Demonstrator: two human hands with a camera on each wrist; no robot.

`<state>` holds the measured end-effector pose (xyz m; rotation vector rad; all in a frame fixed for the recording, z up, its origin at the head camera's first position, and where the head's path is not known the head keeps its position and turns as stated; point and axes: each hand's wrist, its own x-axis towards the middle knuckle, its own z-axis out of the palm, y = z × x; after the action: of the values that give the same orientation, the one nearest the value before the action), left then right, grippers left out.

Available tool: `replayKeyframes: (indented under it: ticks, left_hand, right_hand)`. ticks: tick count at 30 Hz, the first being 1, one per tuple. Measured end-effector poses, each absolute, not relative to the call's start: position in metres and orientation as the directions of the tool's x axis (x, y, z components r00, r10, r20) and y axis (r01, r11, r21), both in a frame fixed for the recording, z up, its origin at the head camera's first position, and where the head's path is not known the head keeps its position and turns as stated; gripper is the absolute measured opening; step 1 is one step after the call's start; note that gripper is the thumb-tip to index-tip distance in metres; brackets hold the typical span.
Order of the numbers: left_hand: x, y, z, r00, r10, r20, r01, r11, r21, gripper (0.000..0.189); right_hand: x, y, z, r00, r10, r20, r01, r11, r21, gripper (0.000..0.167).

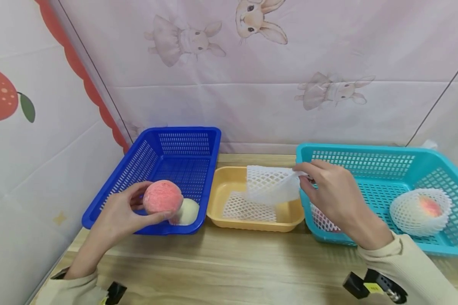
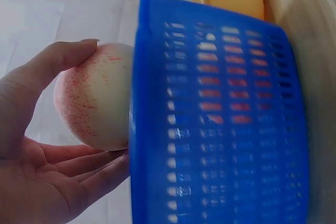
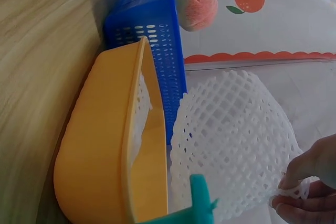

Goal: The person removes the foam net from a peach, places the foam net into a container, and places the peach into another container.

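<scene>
My left hand [image 1: 118, 212] grips a pink-and-cream peach [image 1: 162, 197] over the front of the blue basket [image 1: 210, 169]; thumb and fingers wrap its sides in the left wrist view. Below it in that basket lies a second, paler peach [image 1: 188, 212]. Between thumb and fingers, my right hand [image 1: 333, 195] pinches one end of a white foam net sleeve [image 1: 271, 184]. The sleeve hangs over the yellow tray [image 1: 221, 186], and its mesh spreads wide in the right wrist view. Another foam net [image 1: 248, 209] lies flat in the tray.
On the right stands a turquoise basket [image 1: 366, 147] with a net-wrapped peach [image 1: 420, 212] inside. Another netted pink fruit [image 1: 322, 219] shows partly beneath my right hand. A wooden tabletop [image 1: 233, 258] runs along the front, and a rabbit-print cloth [image 1: 252, 114] hangs behind.
</scene>
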<state>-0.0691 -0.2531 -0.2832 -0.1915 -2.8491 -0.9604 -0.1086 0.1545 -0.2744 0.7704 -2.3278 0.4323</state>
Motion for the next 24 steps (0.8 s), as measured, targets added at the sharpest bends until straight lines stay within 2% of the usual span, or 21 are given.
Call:
replayKeyframes:
  ticks: [6, 12, 19, 24]
  left_hand:
    - [-0.074, -0.267, -0.291, -0.991, 0.047, 0.126, 0.11, 0.822, 0.559, 0.082]
    - [-0.081, -0.281, -0.3, -0.995, 0.004, 0.1, 0.051, 0.879, 0.474, 0.088]
    - [-0.09, -0.292, -0.309, -0.997, 0.019, 0.07, 0.047, 0.905, 0.424, 0.09]
    - [-0.094, -0.294, -0.312, -1.0, 0.019, -0.007, 0.014, 0.913, 0.409, 0.089]
  right_hand:
    - [-0.122, 0.149, -0.275, -0.704, -0.41, 0.579, -0.574, 0.809, -0.125, 0.017]
    - [-0.136, 0.139, -0.279, -0.782, -0.43, 0.451, -0.527, 0.843, -0.11, 0.017]
    - [-0.144, 0.126, -0.286, -0.838, -0.476, 0.266, -0.5, 0.865, -0.03, 0.018]
    - [-0.145, 0.119, -0.289, -0.848, -0.526, 0.057, -0.518, 0.847, 0.117, 0.019]
